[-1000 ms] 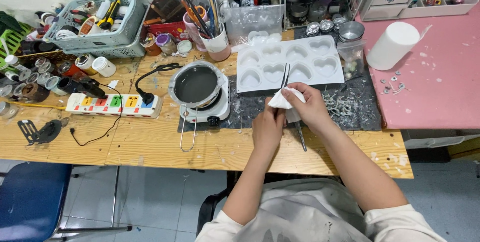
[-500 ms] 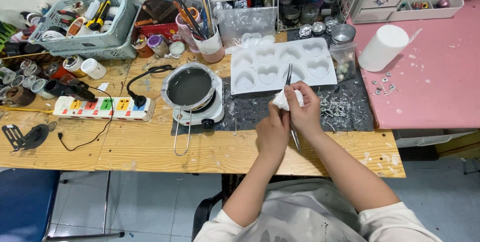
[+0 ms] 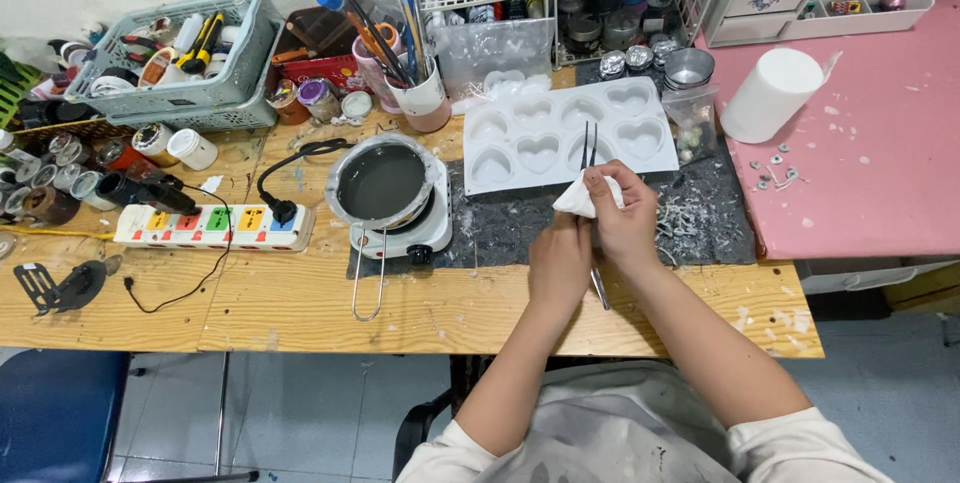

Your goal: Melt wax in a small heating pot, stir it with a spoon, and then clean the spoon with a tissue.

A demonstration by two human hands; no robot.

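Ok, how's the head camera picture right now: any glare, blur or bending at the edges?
Head view: even, soft light with faint shadows; a dull sheen on the melting pot; both hands, left hand and right hand, plus the tweezers and white tissue, read sharp; wide-angle bending curves the wooden table edge; corners look softer.

Long thin metal tweezers (image 3: 592,205): held near upright across the table edge, two tips apart and pointing away over the white heart-cavity silicone mould (image 3: 565,133), rear end sticking out below the hands at the wooden tabletop. Crumpled white tissue (image 3: 583,200): wrapped round the tweezers' mid-shaft, pinched between both hands.
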